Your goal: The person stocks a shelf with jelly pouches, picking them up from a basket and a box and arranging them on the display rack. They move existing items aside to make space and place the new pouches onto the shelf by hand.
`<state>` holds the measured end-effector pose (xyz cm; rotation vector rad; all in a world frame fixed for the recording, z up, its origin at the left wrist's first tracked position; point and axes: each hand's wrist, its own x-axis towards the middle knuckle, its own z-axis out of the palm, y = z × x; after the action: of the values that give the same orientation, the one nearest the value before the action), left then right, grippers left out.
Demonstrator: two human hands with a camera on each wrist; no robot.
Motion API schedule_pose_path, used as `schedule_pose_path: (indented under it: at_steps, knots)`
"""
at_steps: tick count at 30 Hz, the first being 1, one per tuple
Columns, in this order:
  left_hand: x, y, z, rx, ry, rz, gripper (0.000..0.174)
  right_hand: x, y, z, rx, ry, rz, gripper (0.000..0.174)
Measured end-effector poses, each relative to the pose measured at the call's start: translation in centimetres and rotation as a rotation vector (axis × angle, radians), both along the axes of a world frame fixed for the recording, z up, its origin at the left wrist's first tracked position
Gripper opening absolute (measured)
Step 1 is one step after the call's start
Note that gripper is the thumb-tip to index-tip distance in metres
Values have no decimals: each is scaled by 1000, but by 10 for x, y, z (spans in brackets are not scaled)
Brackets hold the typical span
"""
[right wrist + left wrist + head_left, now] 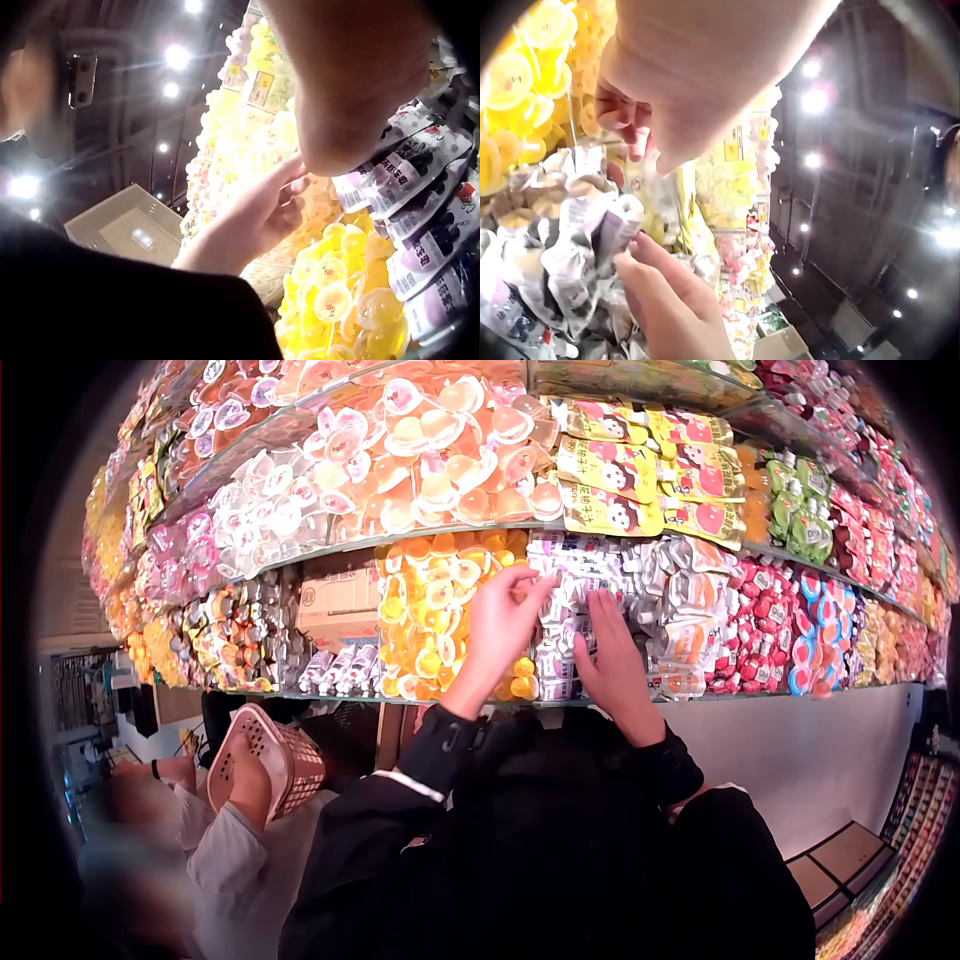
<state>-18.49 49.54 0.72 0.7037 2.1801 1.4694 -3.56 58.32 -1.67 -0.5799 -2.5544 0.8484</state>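
Note:
My left hand (500, 622) hovers over the shelf where yellow jelly cups (432, 610) meet white-and-purple pouches (558, 660). Its fingers are loosely curled, and no held item shows between them. Beside it, my right hand (612, 660) lies with nearly straight fingers against the row of pouches. In the left wrist view, the right hand's fingertips (634, 259) are right at the edge of an upright pouch (619, 225). The right wrist view shows the pouches (409, 176) with dark fruit printed on them, stacked in overlapping layers. There, my right wrist hides part of the left hand (251, 217).
Above, another shelf holds peach-coloured jelly cups (430, 450) and yellow pouches (610, 470). A cardboard box (340, 600) and red packets (762, 615) share the lower shelf. At lower left, another person holds a pink basket (295, 765). A glass shelf edge (350, 698) runs along the front.

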Motion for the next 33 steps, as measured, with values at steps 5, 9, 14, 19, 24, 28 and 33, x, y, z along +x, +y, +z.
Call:
schedule_pose_path:
  at_steps: [5,9,14,19,24,28,33]
  knots:
    - [13,-11,-22,31,-49,64,28,-8,10,-8,0,41,103,55]
    - [42,1,-19,-85,74,91,26,-10,15,-15,30,70,155,51]
    - [52,6,-18,-175,63,115,24,-13,13,-12,54,34,149,52]
    - [55,-4,-30,4,93,159,24,-19,10,0,192,-10,237,61]
    - [62,-87,4,68,-60,37,23,-35,-13,-9,282,-322,248,66]
    - [79,-192,14,-68,-155,19,28,-36,-25,-18,423,-275,168,69]
    - [118,-337,-24,-118,-372,257,30,-42,-20,-22,381,-310,133,65]
